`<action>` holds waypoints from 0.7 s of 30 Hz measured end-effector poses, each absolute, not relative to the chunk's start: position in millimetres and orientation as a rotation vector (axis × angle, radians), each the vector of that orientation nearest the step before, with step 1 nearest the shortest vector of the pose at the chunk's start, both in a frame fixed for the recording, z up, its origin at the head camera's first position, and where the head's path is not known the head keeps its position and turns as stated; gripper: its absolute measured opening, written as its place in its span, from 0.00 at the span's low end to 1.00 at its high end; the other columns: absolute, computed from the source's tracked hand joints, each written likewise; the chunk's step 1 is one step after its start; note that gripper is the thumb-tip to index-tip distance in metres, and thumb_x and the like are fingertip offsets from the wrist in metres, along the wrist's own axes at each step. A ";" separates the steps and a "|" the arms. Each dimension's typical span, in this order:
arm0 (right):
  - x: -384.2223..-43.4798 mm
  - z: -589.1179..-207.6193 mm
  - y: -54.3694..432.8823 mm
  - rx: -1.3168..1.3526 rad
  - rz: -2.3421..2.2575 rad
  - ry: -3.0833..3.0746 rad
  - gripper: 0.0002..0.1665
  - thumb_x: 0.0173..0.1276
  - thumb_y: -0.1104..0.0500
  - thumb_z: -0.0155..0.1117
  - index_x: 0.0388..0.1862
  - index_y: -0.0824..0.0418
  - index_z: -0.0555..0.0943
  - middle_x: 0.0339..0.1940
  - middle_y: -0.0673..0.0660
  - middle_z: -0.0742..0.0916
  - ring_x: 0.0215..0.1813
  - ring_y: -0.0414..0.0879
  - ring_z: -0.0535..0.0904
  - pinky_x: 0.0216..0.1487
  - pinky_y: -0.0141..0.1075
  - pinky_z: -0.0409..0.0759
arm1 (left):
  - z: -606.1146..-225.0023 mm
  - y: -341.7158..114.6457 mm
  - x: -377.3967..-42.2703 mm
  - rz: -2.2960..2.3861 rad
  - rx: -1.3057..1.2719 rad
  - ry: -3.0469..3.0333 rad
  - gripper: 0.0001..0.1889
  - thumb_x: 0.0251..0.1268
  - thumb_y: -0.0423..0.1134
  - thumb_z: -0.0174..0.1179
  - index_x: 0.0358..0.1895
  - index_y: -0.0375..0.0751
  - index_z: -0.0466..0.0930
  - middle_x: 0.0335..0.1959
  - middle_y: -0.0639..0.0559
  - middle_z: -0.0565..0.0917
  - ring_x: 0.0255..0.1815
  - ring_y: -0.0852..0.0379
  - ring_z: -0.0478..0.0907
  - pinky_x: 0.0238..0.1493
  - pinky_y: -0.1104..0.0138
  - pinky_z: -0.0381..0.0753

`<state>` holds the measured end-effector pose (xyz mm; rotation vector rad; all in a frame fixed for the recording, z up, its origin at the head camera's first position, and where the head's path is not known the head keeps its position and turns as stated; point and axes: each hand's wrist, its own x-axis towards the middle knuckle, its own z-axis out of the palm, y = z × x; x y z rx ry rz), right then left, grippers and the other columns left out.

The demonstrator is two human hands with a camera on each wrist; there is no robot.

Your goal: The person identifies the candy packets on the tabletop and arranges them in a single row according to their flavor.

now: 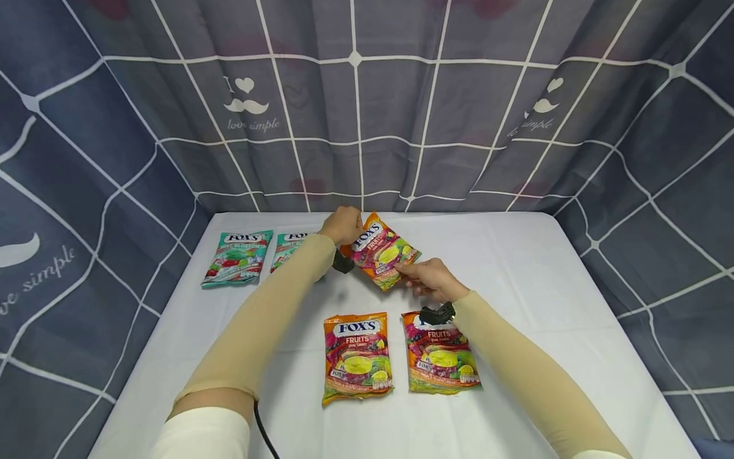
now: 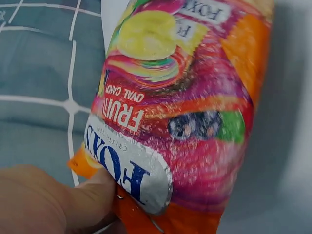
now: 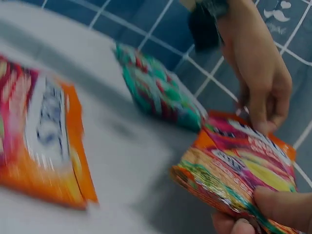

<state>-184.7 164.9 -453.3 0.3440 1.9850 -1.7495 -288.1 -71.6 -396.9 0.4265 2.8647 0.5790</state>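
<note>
the left hand (image 1: pixel 343 224) pinches the top edge of an orange fox's fruits bag (image 1: pixel 385 252), its thumb pressed beside the printed brand name, while the right hand (image 1: pixel 432 278) grips the same bag near its bottom edge, thumb on the front and fingers underneath. the bag sits between the two hands, tilted, its top leaning toward the left hand. just below the grip, each wrist carries a black camera, the left camera (image 1: pixel 343 262) close by the bag's side and the right camera (image 1: pixel 438 314) beneath the right hand. to the left of the grip lies a teal mint bag (image 1: pixel 281 250), partly hidden by the left sleeve (image 1: pixel 264 325), and farther left a second mint bag (image 1: pixel 237 258) lies face up. nearer the person than the grip, two more fruits bags lie side by side, apart from each other: the left fruits bag (image 1: pixel 357 360) in full view, the right fruits bag (image 1: pixel 440 357) with its top partly covered by the right camera. around all this spreads a white cloth (image 1: pixel 516 268), and beyond the grip hangs a grey checked curtain (image 1: pixel 321 121).
</note>
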 end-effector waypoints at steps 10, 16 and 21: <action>-174.9 -465.5 111.3 0.560 -2.059 1.633 0.16 0.80 0.56 0.74 0.49 0.70 0.85 0.32 0.58 0.92 0.24 0.37 0.86 0.30 0.28 0.85 | -411.1 -76.6 -324.1 0.578 0.427 2.862 0.08 0.76 0.36 0.70 0.36 0.38 0.89 0.42 0.44 0.89 0.37 0.49 0.85 0.49 0.54 0.86; -172.0 -467.6 80.2 0.584 -2.183 1.387 0.15 0.83 0.60 0.69 0.56 0.72 0.83 0.39 0.64 0.94 0.27 0.40 0.90 0.33 0.31 0.88 | -410.9 -73.0 -319.7 0.418 0.492 2.935 0.10 0.78 0.32 0.64 0.32 0.38 0.84 0.38 0.43 0.87 0.36 0.50 0.79 0.47 0.54 0.83; -173.7 -472.4 63.0 0.630 -2.222 1.277 0.14 0.86 0.63 0.64 0.60 0.73 0.80 0.44 0.66 0.93 0.36 0.45 0.92 0.39 0.33 0.89 | -423.1 -71.9 -328.5 0.343 0.556 2.994 0.17 0.76 0.28 0.59 0.23 0.41 0.76 0.29 0.43 0.85 0.32 0.49 0.78 0.42 0.53 0.81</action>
